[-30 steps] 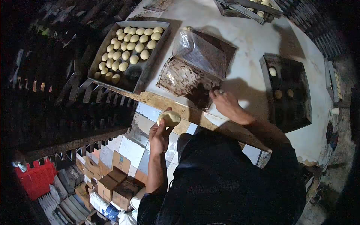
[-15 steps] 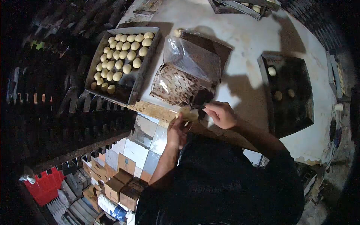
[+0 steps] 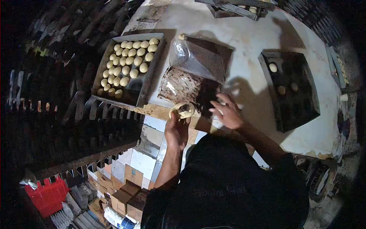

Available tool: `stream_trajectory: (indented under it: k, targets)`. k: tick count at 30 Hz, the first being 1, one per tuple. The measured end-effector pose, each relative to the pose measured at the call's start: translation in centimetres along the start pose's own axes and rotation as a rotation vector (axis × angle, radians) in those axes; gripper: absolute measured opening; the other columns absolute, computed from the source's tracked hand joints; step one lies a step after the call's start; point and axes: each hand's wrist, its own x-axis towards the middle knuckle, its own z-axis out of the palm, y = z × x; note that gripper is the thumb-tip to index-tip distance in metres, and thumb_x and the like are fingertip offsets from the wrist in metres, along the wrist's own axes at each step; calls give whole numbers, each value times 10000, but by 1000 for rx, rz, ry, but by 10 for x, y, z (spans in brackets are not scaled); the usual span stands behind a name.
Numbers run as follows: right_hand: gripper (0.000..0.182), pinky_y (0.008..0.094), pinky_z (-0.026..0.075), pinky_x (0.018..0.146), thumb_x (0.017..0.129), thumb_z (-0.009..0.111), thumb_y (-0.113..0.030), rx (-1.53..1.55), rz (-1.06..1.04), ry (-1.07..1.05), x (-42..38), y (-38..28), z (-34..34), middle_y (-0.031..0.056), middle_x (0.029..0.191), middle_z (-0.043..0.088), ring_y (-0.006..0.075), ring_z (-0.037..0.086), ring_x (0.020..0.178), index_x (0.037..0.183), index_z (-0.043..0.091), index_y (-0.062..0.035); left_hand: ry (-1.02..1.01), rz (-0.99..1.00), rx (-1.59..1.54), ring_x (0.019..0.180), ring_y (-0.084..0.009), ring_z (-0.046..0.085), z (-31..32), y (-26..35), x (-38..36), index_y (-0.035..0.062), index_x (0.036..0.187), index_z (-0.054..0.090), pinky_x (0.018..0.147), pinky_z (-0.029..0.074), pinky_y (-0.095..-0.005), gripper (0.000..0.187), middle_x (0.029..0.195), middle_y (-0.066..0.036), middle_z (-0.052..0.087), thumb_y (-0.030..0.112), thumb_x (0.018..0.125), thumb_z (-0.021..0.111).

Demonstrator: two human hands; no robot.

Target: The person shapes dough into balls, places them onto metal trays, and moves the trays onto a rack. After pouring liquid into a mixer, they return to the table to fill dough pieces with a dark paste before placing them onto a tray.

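Observation:
In my left hand (image 3: 176,131) lies a flattened piece of pale dough (image 3: 187,113) with a dark filling in its middle, held over the table's near edge. To the right of it my right hand (image 3: 228,112) is raised with its fingers spread, holding nothing that I can see. Just beyond both hands sits a plastic-lined block of dark brown filling (image 3: 179,86), its clear plastic (image 3: 196,57) folded back at the far side. A metal tray (image 3: 142,89) with rows of round dough balls (image 3: 129,61) stands to the left.
On the right, a dark tray (image 3: 293,108) holds a few dough pieces. More trays (image 3: 232,8) sit at the table's far edge. Below on the left are cardboard boxes (image 3: 124,196) and a red crate (image 3: 47,194). Dark slatted racks (image 3: 72,141) line the left.
My right hand has come away from the dough, and its fingers have opened. My left hand has turned the dough so that the dark filling shows. The view has shifted slightly.

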Motion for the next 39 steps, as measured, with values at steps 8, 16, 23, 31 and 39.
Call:
stream_trajectory:
  k: [8,16,23,31,39]
  targets:
    - [362,367,518,776,791,693,-208,300,-65,59,45,-186,-21,165,1063,562,320,617,913,1008,605,68,-87,875,1541,1319,-342,309,0,25,-66,-37,1440,182,1104,210,-429,570,1468,-229,224,159,960,417]
    - [213,313,513,660,717,767,-96,469,-454,144,15,-279,-37,110,936,635,215,631,759,860,663,25,-313,612,274,1133,-233,492,-38,93,-170,-80,1357,338,976,401,-376,722,1290,-168,427,348,869,653]
    - [294,205,491,573,737,790,-128,1035,174,-276,-32,-318,-42,92,878,640,99,603,677,958,679,31,-236,1118,912,1029,-355,577,-72,98,-214,42,969,637,829,490,-411,203,1126,-218,554,222,877,617]
    - [284,310,536,638,702,778,-74,414,-363,120,-49,-326,-55,97,853,620,220,640,742,941,661,25,-99,1129,1249,886,-245,469,-43,90,-225,32,1289,495,773,425,-351,639,986,-131,505,90,698,731]
    - [258,280,526,635,689,785,-38,998,289,-93,-56,-247,-136,103,925,667,168,660,780,919,677,7,-642,767,610,955,-249,443,12,27,-166,119,896,563,839,383,-412,376,1076,-132,392,475,933,446]
